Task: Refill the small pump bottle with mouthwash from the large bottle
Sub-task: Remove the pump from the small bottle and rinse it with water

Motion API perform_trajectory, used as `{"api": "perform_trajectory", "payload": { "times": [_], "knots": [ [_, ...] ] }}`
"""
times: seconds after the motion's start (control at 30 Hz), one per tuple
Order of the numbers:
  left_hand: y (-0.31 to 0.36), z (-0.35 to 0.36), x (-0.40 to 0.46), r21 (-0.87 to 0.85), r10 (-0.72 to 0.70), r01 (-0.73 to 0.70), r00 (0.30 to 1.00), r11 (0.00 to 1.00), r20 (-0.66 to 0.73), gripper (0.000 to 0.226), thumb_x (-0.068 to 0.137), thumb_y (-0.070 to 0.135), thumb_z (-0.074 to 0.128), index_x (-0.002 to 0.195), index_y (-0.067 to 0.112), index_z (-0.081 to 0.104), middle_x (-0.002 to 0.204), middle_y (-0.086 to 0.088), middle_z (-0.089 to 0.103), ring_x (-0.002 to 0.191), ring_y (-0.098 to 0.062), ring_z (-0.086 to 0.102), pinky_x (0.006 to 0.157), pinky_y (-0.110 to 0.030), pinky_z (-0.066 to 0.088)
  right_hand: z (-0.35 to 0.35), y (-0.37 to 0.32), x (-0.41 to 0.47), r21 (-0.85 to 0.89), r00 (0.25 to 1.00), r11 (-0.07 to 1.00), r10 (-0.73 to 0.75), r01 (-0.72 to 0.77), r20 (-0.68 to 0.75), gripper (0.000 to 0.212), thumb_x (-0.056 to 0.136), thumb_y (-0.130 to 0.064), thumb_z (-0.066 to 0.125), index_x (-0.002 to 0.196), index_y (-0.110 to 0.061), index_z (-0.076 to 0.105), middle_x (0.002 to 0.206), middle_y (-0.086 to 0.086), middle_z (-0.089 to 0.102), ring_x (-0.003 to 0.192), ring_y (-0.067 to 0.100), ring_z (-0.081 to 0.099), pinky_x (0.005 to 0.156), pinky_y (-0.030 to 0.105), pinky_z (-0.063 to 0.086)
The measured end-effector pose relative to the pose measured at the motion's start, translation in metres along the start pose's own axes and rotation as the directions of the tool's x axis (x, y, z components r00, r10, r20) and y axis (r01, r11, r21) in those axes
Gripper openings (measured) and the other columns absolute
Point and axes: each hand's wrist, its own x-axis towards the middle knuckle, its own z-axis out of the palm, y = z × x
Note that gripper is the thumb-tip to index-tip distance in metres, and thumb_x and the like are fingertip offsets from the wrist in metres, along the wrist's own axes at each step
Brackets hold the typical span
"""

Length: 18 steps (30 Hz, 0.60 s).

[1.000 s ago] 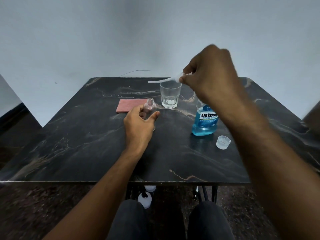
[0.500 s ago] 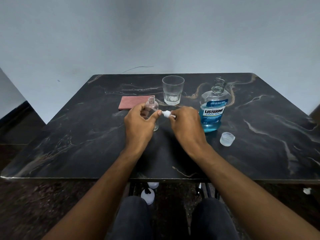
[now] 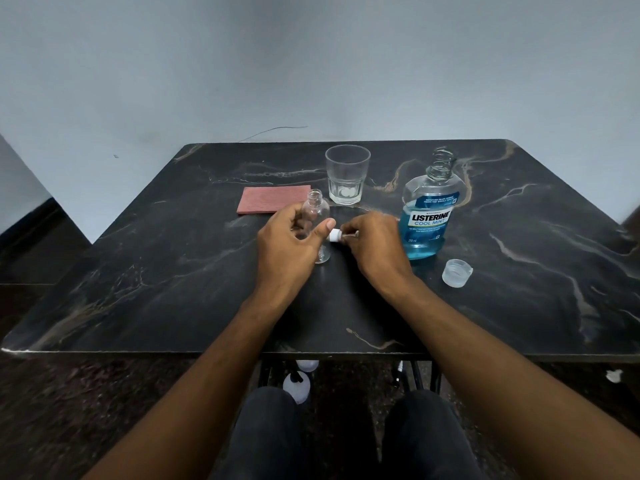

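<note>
Big bottle (image 3: pixel 428 216) label: "LISTERINE COOL MINT", 250 ml.

One head-worn camera looks forward and down, close over the table (image 3: pixel 145 299).

Bare forearms (image 3: pixel 214 368), no sleeves, dark trousers (image 3: pixel 266 441)

large mouthwash bottle (image 3: pixel 429 216) label reading "LISTERINE COOL MINT", "250 ml" at its lower left, smaller print illegible
</note>
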Motion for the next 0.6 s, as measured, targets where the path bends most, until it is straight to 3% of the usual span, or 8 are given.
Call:
{"api": "perform_trajectory", "payload": {
  "times": [0.23,0.43,0.6],
  "knots": [
    [0.000,0.001,-0.001,-0.021,-0.011,0.012,1.000,1.000,0.010,0.025,0.085,0.034,0.083,0.102,0.019,0.072,0.098,-0.002,0.076,0.092,-0.015,0.073,0.085,-0.031,0.061,-0.002,0.001,-0.002,-0.043,0.999,0.999,-0.025,0.027,0.039,0.009,0.084,-0.009,0.070,0.091,-0.011,0.076,0.078,0.009,0.069,0.075,0.022,0.063,0.071,0.042,0.055],
    [0.002,0.001,0.000,-0.017,0.037,-0.037,0.999,0.999,0.007,0.021,0.085,0.036,0.083,0.091,0.042,0.063,0.099,0.003,0.075,0.091,-0.011,0.072,0.079,-0.016,0.057,-0.010,-0.005,-0.006,-0.143,0.997,0.988,-0.045,0.052,0.056,0.012,0.089,-0.010,0.065,0.096,-0.013,0.074,0.086,0.008,0.069,0.081,0.024,0.064,0.075,0.040,0.055],
    [0.001,0.004,-0.002,-0.051,0.043,-0.041,0.999,0.998,0.028,0.022,0.085,0.035,0.083,0.096,0.042,0.065,0.101,0.006,0.075,0.092,-0.006,0.072,0.083,-0.018,0.057,-0.024,-0.012,-0.019,-0.187,0.991,0.973,-0.136,0.137,0.020,0.014,0.090,-0.008,0.061,0.093,-0.014,0.073,0.083,0.007,0.067,0.081,0.025,0.062,0.072,0.036,0.050]
  ]
}}
